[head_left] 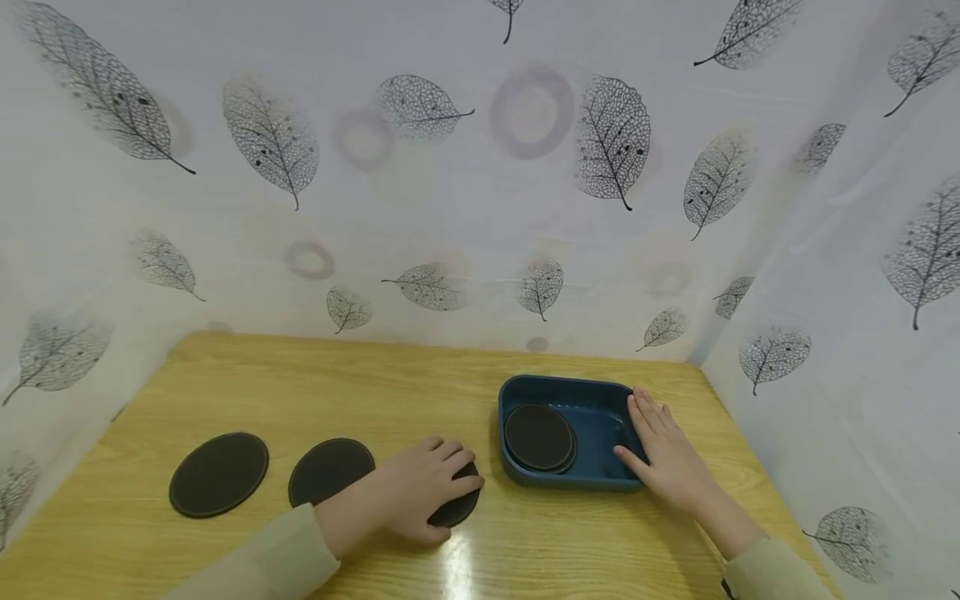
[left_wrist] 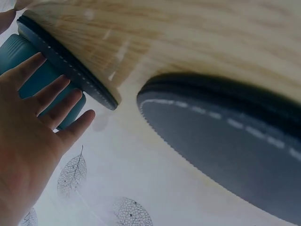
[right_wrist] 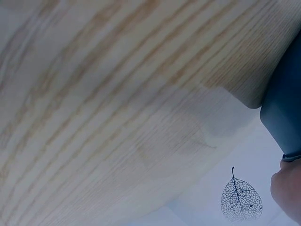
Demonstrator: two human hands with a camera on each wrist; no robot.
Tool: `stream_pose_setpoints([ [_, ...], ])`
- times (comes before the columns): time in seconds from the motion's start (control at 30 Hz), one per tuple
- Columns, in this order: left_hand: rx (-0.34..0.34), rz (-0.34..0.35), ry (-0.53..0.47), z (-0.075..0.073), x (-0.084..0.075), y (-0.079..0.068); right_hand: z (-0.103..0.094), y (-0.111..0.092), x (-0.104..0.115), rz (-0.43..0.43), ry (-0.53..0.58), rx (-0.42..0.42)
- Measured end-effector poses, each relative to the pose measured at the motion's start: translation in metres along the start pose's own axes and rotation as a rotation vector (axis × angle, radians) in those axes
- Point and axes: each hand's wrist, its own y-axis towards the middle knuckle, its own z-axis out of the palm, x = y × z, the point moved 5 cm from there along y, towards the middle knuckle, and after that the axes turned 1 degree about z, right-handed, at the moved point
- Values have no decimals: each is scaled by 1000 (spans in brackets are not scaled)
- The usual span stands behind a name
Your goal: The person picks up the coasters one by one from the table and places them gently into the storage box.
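Observation:
My left hand (head_left: pixel 422 490) is spread over a round black coaster (head_left: pixel 463 502) on the table. Its thumb lies at the near edge and its fingers reach across the top. In the left wrist view those fingers look fairly straight and apart. Two more black coasters lie to the left, one farther off (head_left: pixel 219 475) and one partly behind my left forearm (head_left: pixel 330 468). At the right stands a blue rectangular box (head_left: pixel 600 482), with stacked coasters (head_left: pixel 538 437) in its left part. My right hand (head_left: pixel 667 462) rests on the box's right side, fingers straight along the rim, thumb over the inside.
The wooden table (head_left: pixel 360 375) meets a pale leaf-printed sheet (head_left: pixel 465 208) at the back and both sides. A wide gap of bare wood separates the coaster at my left hand from the box.

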Motion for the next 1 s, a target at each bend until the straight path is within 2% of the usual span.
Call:
stream_pose_setpoints([
  [0.43, 4, -17, -153, 9, 6, 3, 0, 0, -1, -2, 13, -3],
  [1.0, -10, 3, -157, 4, 9, 3, 1, 0, -1, -9, 12, -11],
])
